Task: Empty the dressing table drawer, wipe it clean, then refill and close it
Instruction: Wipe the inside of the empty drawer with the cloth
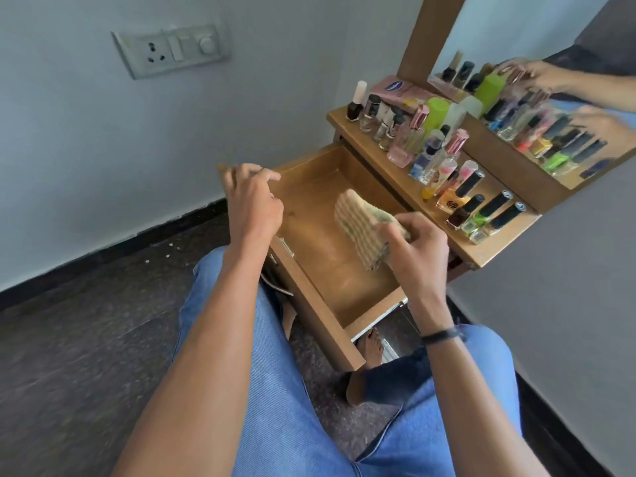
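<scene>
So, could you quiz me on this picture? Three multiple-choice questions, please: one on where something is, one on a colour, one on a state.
1. Where do the bottles stand?
A in the drawer
B on the table top
C in a basket

2. The cloth in the right hand is:
A plain red
B pale with stripes
C black

3. The drawer is:
A shut
B open, full of bottles
C open, no bottles inside

Answers:
1 B: they stand in rows on the top.
2 B: beige with darker stripes.
3 C: its bare wooden bottom shows.
</scene>
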`<state>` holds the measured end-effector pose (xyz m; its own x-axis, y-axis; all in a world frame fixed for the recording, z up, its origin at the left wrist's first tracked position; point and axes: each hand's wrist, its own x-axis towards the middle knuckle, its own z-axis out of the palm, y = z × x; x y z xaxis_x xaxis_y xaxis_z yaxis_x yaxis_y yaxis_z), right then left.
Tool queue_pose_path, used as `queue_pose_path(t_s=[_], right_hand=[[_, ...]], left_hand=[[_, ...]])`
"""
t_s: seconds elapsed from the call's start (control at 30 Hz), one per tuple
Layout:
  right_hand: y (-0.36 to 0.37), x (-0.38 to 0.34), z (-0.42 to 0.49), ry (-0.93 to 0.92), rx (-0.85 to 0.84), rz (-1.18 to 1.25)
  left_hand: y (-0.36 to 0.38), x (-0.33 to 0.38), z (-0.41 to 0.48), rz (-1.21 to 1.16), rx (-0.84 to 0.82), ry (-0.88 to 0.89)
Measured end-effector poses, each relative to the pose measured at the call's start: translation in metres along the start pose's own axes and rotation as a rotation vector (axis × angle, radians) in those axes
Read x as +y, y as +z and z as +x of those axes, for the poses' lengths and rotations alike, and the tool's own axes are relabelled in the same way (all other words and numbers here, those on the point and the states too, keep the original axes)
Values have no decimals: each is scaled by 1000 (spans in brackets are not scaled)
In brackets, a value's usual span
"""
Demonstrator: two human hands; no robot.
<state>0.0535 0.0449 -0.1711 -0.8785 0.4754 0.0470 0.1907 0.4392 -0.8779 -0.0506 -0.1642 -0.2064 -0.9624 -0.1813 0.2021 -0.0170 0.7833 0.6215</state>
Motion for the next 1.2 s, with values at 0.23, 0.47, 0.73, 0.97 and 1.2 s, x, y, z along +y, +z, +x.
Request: queue_pose_path(t_s=[0.23, 0.47, 0.73, 0.97, 1.2], right_hand=[[53, 26, 38, -316, -297, -540], [56, 44, 51, -219, -310, -457], [73, 46, 55, -143, -410, -678], [79, 38, 55, -120, -395, -554], [66, 20, 59, -287, -266, -370]], left_hand=[[-7, -15, 14, -124, 9, -129], [-7, -22, 21, -166, 56, -154], [3, -24, 22, -170, 57, -130], [14, -27, 16, -250, 117, -134], [24, -25, 10, -410, 229, -179]])
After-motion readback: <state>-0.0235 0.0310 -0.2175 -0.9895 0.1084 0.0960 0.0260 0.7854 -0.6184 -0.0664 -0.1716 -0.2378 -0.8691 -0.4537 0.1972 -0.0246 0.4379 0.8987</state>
